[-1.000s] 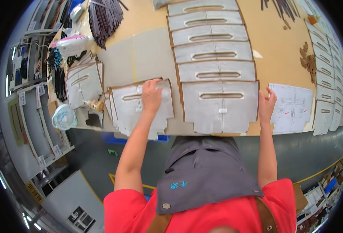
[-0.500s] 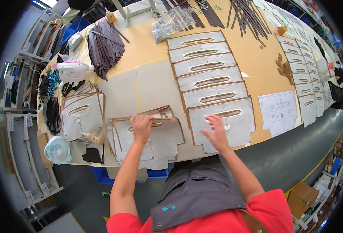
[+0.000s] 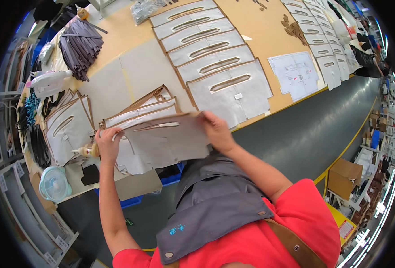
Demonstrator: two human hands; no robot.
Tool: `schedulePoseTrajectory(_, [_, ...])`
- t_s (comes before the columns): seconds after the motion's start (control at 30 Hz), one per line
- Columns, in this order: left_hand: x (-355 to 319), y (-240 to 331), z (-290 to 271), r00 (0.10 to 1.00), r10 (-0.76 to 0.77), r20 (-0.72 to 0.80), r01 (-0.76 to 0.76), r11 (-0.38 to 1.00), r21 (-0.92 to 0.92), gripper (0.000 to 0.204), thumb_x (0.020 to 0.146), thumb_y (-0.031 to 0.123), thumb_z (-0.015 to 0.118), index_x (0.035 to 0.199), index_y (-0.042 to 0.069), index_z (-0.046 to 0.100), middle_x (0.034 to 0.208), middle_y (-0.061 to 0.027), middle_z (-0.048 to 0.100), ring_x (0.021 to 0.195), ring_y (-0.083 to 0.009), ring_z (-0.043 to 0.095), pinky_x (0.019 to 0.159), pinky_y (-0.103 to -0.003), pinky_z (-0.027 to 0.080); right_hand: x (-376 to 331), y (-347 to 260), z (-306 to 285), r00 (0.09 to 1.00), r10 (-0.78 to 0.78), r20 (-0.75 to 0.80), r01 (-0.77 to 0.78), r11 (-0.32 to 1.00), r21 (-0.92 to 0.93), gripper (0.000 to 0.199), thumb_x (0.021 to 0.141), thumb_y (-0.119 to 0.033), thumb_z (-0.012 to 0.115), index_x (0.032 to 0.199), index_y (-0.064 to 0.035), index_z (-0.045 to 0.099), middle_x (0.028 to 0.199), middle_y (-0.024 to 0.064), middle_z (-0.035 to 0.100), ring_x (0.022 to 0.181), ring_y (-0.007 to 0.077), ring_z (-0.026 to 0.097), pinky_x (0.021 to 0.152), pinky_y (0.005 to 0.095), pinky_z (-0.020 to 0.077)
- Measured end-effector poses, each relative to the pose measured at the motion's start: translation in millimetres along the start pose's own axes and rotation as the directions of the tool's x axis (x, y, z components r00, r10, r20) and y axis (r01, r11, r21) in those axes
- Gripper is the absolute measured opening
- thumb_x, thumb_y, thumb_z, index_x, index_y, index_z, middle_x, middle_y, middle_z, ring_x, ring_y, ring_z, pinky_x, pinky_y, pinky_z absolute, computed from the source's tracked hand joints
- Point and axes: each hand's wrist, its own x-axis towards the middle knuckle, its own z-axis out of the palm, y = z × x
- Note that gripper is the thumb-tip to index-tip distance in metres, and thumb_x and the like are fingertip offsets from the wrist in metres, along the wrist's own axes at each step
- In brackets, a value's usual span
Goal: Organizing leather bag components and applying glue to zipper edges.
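A grey bag panel (image 3: 161,142) with a long handle slot and a brown top edge is lifted and tilted in front of me. My left hand (image 3: 109,142) is closed on its upper left corner. At the upper right corner my right hand (image 3: 219,134) grips it, fingers wrapped over the edge. Under and behind the lifted panel lies a stack of similar light panels (image 3: 139,111) with brown edging, partly hidden. Just right of that stack, the nearest panel (image 3: 251,91) of an overlapping column lies flat, with a small white label below its slot.
Left of the stack are a glue bottle (image 3: 88,150), more slotted panels (image 3: 70,125) and a small fan (image 3: 55,184). Dark strips (image 3: 80,47) lie bundled farther back. A printed drawing (image 3: 294,73) lies right of the column, near the table's edge.
The top panel has been raised from the stack and tilted. My right hand has moved left from the column's nearest panel to its right corner; my left hand has shifted to its left corner.
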Motion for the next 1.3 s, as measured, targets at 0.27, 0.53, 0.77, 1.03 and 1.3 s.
schedulePoseTrajectory(0.27, [21.1,149.4,95.1,0.934,-0.171,0.315,0.357,0.514,-0.78,0.024,0.087,0.02,0.067,0.094,-0.003,0.068,0.075,-0.0014,0.065,0.069,-0.0075,0.056,0.063,-0.024,0.046,5.9,45.9,-226.2,0.935,0.083,-0.345,-0.193,0.935,-0.297,0.023,0.094,-0.023,0.054,0.096,0.0008,0.055,0.08,0.0051,0.057,0.074,0.0135,0.049,0.069,0.0315,0.0431])
schedulePoseTrajectory(0.53, [64.5,216.6,196.5,0.923,-0.368,0.116,0.377,0.795,-0.476,0.019,0.082,0.021,0.07,0.086,0.003,0.068,0.071,-0.0078,0.065,0.062,-0.0185,0.06,0.06,-0.032,0.048,66.4,104.3,-302.5,0.94,-0.029,-0.339,-0.241,0.648,-0.723,0.023,0.09,-0.022,0.06,0.093,0.0007,0.058,0.084,0.014,0.058,0.077,0.0267,0.053,0.071,0.0355,0.0435])
schedulePoseTrajectory(0.77, [34.4,214.3,173.3,0.916,-0.363,-0.174,0.274,0.878,-0.392,0.038,0.077,0.022,0.075,0.108,0.007,0.06,0.094,-0.0102,0.056,0.084,-0.0237,0.055,0.074,-0.034,0.048,69.8,100.6,-286.2,0.842,-0.441,-0.31,-0.017,0.553,-0.833,0.035,0.087,-0.017,0.065,0.117,-0.0048,0.055,0.111,0.012,0.056,0.096,0.0269,0.05,0.084,0.0363,0.0433])
schedulePoseTrajectory(1.03, [-47.5,83.7,104.3,0.73,-0.607,-0.314,0.515,0.79,-0.332,0.029,0.079,0.014,0.072,0.104,0.006,0.062,0.101,-0.0091,0.059,0.097,-0.0268,0.055,0.082,-0.035,0.045,75.2,39.1,-94.0,0.967,-0.008,0.254,0.107,0.919,-0.378,0.03,0.085,-0.01,0.063,0.114,-0.0054,0.057,0.108,0.0073,0.055,0.088,0.0187,0.053,0.072,0.03,0.0488])
schedulePoseTrajectory(1.3, [-95.8,-50.4,91.3,0.589,-0.664,-0.461,0.616,0.738,-0.276,0.034,0.079,0.02,0.075,0.108,0.008,0.063,0.101,-0.0099,0.059,0.093,-0.0235,0.059,0.084,-0.036,0.048,103.8,64.1,68.4,0.877,-0.178,0.447,0.38,0.826,-0.417,0.028,0.079,-0.01,0.068,0.105,-0.0058,0.059,0.102,0.0121,0.057,0.097,0.0313,0.055,0.087,0.0381,0.0441])
